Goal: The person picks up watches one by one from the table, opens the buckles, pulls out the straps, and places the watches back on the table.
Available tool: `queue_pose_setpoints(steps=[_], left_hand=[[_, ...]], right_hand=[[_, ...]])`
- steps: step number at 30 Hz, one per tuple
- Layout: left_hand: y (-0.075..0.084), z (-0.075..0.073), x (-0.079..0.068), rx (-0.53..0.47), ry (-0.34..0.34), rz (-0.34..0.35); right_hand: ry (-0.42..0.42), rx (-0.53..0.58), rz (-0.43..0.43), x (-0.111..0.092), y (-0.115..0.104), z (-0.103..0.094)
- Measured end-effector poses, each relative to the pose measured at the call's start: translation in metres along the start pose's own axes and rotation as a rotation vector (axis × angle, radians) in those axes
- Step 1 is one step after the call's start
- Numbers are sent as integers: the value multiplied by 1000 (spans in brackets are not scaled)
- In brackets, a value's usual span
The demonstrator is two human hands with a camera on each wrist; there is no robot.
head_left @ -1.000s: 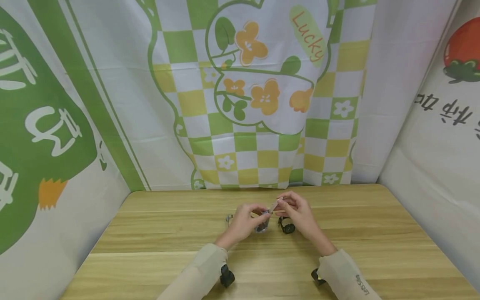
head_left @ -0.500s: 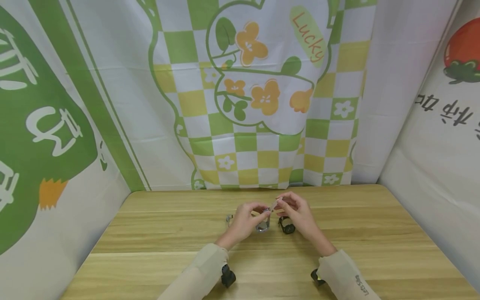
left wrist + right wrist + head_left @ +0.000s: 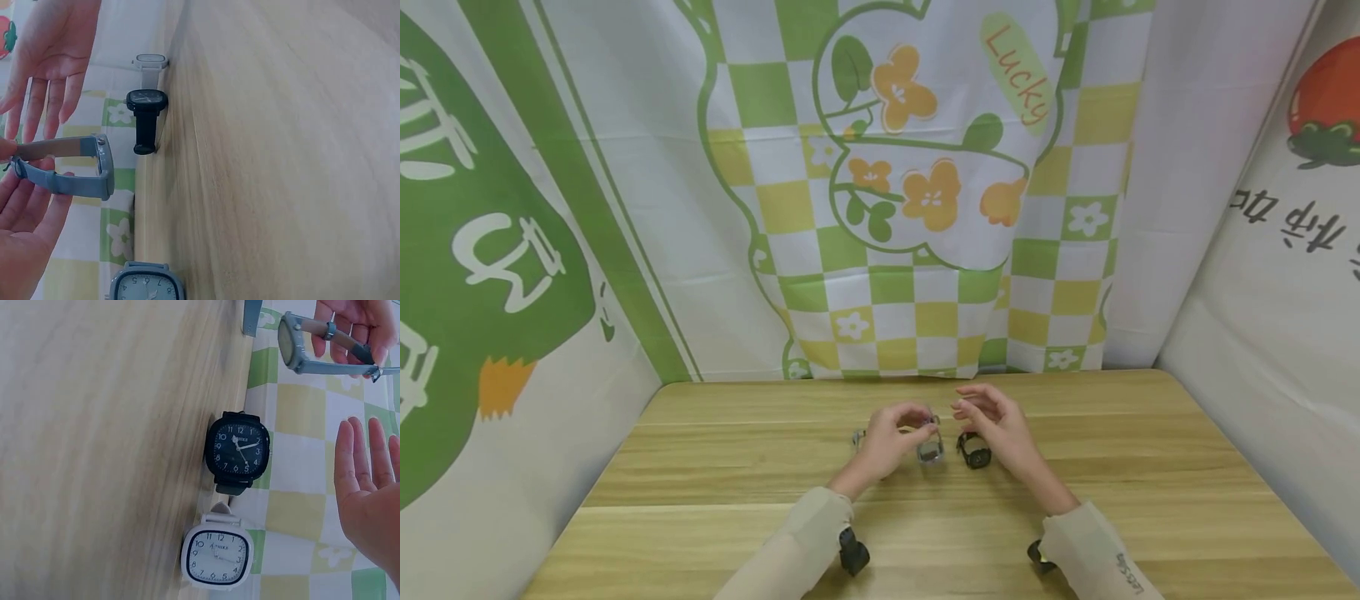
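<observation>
Left hand [image 3: 886,437]: pinching the grey watch [image 3: 931,454] by its strap [image 3: 78,186]; a slack pinch could drop it.
Right hand [image 3: 998,425]: fingers straight, nothing held; dipping nearer might knock the black watch [image 3: 977,458].

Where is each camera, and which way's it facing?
Head: worn on the head, looking forward and down at the table; both sleeves, the left hand and the right hand show.
Left wrist: on the left wrist, looking at the left hand holding a bluish watch; the right hand shows.
Right wrist: on the right wrist, looking at the empty right hand; the left hand shows.
Both wrist views share that bluish watch, a black watch and a white watch.
</observation>
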State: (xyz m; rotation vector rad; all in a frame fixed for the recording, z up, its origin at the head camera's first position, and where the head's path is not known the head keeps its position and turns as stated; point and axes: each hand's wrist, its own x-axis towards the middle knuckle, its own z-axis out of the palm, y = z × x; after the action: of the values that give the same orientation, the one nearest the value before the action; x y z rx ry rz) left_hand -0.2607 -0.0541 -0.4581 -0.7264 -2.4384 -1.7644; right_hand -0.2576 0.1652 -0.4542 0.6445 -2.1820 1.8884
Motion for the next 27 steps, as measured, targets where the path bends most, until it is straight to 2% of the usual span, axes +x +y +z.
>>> queue_pose_setpoints(steps=[4, 11, 27], left_hand=[[-2, -2, 0, -89, 17, -43], [-4, -4, -1, -316, 50, -116], [-5, -2, -1, -635, 114, -169]], right_hand=[[-7, -29, -16, -1, 1, -1], [-15, -86, 9, -4, 3, 1], [-42, -242, 61, -11, -1, 16]])
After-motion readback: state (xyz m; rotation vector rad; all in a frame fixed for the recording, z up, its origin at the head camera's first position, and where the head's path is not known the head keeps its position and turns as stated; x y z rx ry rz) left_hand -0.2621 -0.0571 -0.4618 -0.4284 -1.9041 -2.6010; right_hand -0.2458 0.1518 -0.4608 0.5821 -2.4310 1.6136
